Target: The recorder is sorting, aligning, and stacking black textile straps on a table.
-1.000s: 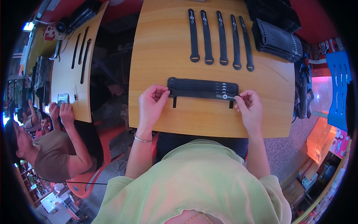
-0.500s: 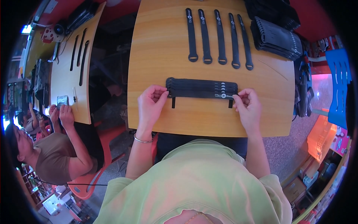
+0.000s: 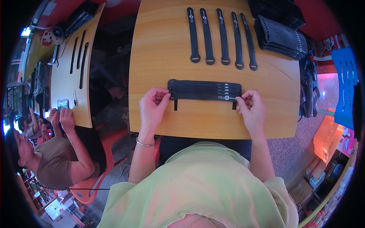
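Several black straps with white print lie overlapped in a flat fanned stack [image 3: 197, 90] near the table's front edge. My left hand [image 3: 154, 104] pinches the left end of this stack between thumb and fingers. At the right end, beside the white print, my right hand [image 3: 251, 108] pinches the lowest strap. Two short black strips [image 3: 176, 105] stick out below the stack, one near each end. Farther back, several single black straps [image 3: 208, 38] lie spaced in a row, their slotted ends toward me.
Bundled black straps [image 3: 281, 38] are piled at the table's far right, beside black bags. On the left, a co-worker in a brown shirt [image 3: 57, 161] handles a small bundle at another wooden table [image 3: 72, 87]. An orange crate [image 3: 327, 138] stands at right.
Both hands keep their hold on the stack's ends with almost no movement. The whole view has shifted very slightly.
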The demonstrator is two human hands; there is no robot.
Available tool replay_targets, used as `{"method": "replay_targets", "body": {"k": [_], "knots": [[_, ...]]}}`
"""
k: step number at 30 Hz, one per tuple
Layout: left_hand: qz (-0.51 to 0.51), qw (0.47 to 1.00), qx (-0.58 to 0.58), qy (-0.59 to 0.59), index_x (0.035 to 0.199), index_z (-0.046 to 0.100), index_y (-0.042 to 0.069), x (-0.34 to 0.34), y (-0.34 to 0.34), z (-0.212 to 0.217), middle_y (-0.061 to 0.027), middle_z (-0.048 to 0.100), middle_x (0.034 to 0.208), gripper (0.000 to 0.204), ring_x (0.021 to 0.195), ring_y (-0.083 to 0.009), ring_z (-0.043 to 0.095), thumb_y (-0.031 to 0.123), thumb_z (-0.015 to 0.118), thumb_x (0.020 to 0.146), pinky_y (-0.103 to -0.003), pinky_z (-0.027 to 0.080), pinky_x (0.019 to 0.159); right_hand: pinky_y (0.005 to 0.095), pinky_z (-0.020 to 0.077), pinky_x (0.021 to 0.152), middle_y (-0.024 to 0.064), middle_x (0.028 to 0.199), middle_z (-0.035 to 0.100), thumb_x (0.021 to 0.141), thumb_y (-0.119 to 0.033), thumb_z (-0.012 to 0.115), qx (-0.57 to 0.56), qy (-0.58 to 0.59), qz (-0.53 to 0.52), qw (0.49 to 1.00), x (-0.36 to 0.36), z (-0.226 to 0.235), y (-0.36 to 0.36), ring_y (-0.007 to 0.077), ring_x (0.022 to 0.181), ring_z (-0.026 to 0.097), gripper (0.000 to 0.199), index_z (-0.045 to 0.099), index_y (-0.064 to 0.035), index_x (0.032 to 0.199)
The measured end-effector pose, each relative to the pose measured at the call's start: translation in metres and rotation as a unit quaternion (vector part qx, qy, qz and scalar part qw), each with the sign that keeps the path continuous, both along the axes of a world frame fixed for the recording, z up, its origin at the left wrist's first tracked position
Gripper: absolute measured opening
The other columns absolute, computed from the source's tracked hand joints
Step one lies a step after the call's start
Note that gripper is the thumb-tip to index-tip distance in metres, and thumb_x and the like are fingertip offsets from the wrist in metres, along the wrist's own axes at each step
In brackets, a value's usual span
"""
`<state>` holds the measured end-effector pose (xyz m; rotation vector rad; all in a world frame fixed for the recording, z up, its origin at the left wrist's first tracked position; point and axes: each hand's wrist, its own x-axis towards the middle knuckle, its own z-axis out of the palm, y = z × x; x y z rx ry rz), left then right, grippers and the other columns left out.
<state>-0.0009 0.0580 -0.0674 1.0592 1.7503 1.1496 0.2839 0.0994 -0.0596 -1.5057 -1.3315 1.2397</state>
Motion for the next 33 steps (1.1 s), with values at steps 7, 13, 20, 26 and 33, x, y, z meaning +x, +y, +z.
{"method": "replay_targets", "body": {"k": [7, 13, 20, 26, 33], "knots": [[-0.004, 1.000, 0.005, 0.004, 0.088, 0.063, -0.002, 0.0004, 0.0006, 0.0007, -0.0015, 0.063, 0.074, 0.007, 0.065, -0.0039, 0.057, -0.004, 0.065, 0.082, -0.017, 0.046, 0.060, 0.0186, 0.0452, 0.048, 0.0009, 0.074, 0.055, 0.084, -0.001, 0.065, 0.004, -0.006, 0.002, 1.000, 0.0005, -0.0020, -0.0004, 0.0055, 0.059, 0.057, 0.017, 0.049, -0.0028, 0.088], [-0.006, 1.000, 0.006, 0.011, 0.088, 0.063, -0.002, 0.0017, 0.0000, 0.0021, -0.0015, 0.064, 0.074, 0.007, 0.066, -0.0041, 0.057, -0.004, 0.065, 0.082, -0.018, 0.046, 0.061, 0.0190, 0.0456, 0.048, 0.0006, 0.072, 0.055, 0.084, -0.002, 0.066, -0.002, -0.009, -0.009, 1.000, -0.0015, -0.0013, -0.0006, 0.0060, 0.059, 0.057, 0.017, 0.049, -0.0027, 0.088], [-0.008, 1.000, 0.011, 0.021, 0.089, 0.063, -0.002, 0.0013, -0.0004, 0.0017, -0.0017, 0.064, 0.074, 0.007, 0.066, -0.0041, 0.056, -0.003, 0.065, 0.082, -0.018, 0.046, 0.061, 0.0199, 0.0459, 0.047, 0.0009, 0.072, 0.055, 0.083, -0.003, 0.067, 0.004, -0.027, -0.012, 1.000, -0.0026, -0.0008, 0.0000, 0.0068, 0.059, 0.058, 0.017, 0.050, -0.0026, 0.087], [-0.004, 1.000, 0.016, 0.022, 0.088, 0.063, -0.002, 0.0006, -0.0008, -0.0014, -0.0015, 0.063, 0.073, 0.007, 0.065, -0.0041, 0.056, -0.003, 0.065, 0.081, -0.018, 0.046, 0.060, 0.0200, 0.0463, 0.047, 0.0012, 0.072, 0.056, 0.083, -0.002, 0.066, 0.000, -0.040, -0.015, 0.999, -0.0049, 0.0020, 0.0002, 0.0069, 0.059, 0.058, 0.017, 0.050, -0.0023, 0.086], [-0.005, 0.999, 0.020, 0.028, 0.087, 0.063, -0.002, 0.0012, -0.0005, -0.0017, -0.0014, 0.063, 0.072, 0.006, 0.064, -0.0040, 0.056, -0.003, 0.065, 0.081, -0.018, 0.046, 0.059, 0.0206, 0.0467, 0.047, 0.0018, 0.072, 0.056, 0.083, -0.002, 0.067, 0.010, -0.049, -0.019, 0.999, -0.0055, 0.0005, 0.0001, 0.0072, 0.058, 0.059, 0.017, 0.050, -0.0021, 0.087]]}}
